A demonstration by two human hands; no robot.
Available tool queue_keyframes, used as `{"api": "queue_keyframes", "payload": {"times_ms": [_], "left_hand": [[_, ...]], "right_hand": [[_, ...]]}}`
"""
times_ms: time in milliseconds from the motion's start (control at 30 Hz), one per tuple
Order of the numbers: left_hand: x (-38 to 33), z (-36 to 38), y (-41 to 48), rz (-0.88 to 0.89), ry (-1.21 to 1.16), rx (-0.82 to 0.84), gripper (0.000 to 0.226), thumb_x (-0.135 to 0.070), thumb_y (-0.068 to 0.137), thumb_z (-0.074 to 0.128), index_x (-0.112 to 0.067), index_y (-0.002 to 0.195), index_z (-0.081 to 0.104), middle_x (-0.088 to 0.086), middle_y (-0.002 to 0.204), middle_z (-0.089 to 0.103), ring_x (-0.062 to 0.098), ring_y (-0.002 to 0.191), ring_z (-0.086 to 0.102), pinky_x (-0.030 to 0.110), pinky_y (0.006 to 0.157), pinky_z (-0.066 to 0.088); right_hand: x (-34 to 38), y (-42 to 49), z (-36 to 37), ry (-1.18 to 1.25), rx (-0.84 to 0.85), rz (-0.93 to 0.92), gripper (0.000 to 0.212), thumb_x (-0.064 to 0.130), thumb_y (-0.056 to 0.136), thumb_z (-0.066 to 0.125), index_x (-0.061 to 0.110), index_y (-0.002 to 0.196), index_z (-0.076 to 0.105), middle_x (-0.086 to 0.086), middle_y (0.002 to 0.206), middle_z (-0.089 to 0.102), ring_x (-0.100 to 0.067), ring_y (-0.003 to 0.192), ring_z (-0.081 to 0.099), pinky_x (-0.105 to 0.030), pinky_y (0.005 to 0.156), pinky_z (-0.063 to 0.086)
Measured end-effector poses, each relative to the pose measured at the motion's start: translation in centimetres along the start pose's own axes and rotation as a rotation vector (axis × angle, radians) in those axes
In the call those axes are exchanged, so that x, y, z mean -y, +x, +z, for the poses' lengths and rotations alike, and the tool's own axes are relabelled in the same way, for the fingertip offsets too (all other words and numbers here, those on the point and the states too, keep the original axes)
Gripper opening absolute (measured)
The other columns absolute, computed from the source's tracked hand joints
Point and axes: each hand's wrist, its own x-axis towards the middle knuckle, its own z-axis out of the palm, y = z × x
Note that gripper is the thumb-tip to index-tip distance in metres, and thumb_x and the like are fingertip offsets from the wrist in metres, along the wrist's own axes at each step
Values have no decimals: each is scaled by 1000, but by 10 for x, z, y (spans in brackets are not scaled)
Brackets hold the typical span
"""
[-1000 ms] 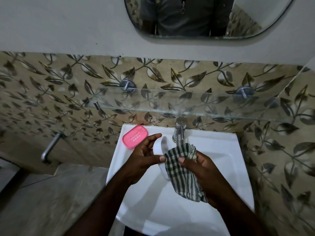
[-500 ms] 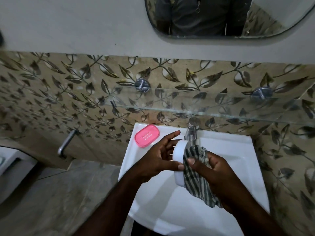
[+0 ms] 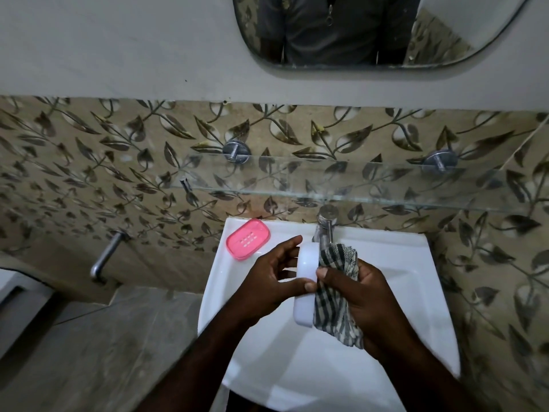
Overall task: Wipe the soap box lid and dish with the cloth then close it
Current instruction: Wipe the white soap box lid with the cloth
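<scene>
Head view: we hold the white soap box lid [image 3: 306,263] on edge above the middle of the washbasin [image 3: 410,257]. Our left hand [image 3: 267,281] pinches it, thumb at the near side and fingers at its far end. Our right hand [image 3: 368,298] grips the checked cloth [image 3: 331,307], thumb pressing it onto the lid's right face. To wipe well, we judge the cloth should travel end to end and round the rim while the left hand braces. The pink dish [image 3: 248,239] lies on the basin's far-left corner.
</scene>
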Motion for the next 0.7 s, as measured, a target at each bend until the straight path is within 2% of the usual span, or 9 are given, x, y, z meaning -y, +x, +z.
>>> {"api": "queue_keyframes", "payload": {"times_ms": [133,200,267,333,400,467,533,633,700], "left_hand": [[-3,1,-1,-27,-34,-34,103,-58,51,84,-19,138,45,4,119,64,11,103,65,27,83,51],[-7,2,1,-93,-205,-84,104,-74,56,69,-12,137,45,4,115,67,17,106,64,32,86,51],[-7,-1,4,-200,-455,-110,106,-87,65,44,-7,134,49,10,114,68,22,106,63,37,86,51],[-4,-4,6,-287,-613,-99,98,-80,76,26,-2,128,55,17,115,68,26,103,65,40,85,50],[2,-3,6,-351,-644,-62,87,-70,88,23,1,119,63,22,117,67,29,101,67,43,92,48],[5,3,4,-386,-665,-34,71,-55,96,29,2,110,68,23,114,68,31,99,68,44,93,50],[6,6,3,-377,-703,-38,51,-39,95,41,1,105,70,23,112,69,31,97,69,43,89,54],[7,7,2,-313,-653,-65,30,-22,95,47,-4,105,68,19,108,71,29,92,70,42,79,58],[5,10,1,-287,-583,-76,20,-17,90,54,-6,101,67,15,105,71,26,90,70,41,77,58]], "right_hand": [[-7,6,-4,114,-66,20,19,10,81,68,2,99,68,-33,103,66,-42,87,66,-66,83,50],[-10,12,-10,205,-66,41,30,12,73,74,2,101,66,-31,101,65,-39,87,65,-61,84,49],[-12,18,-17,344,-2,85,46,13,70,74,-3,112,62,-31,112,63,-42,98,64,-61,91,47],[-15,23,-22,422,83,168,68,19,67,77,-7,126,54,-35,126,56,-47,117,55,-66,102,36],[-17,26,-25,439,161,234,78,22,68,79,-7,133,47,-36,134,49,-50,126,47,-67,107,29],[-18,30,-28,406,123,240,74,21,69,77,-8,131,49,-36,131,51,-51,124,49,-68,106,30],[-16,34,-32,341,1,201,57,15,73,75,-8,123,57,-34,122,58,-49,113,57,-68,100,38],[-10,39,-37,199,-156,85,17,9,84,65,-1,98,70,-24,98,70,-33,84,69,-48,82,55],[-10,39,-38,160,-170,58,10,6,86,63,2,93,69,-21,92,70,-28,76,69,-42,74,56]]}}
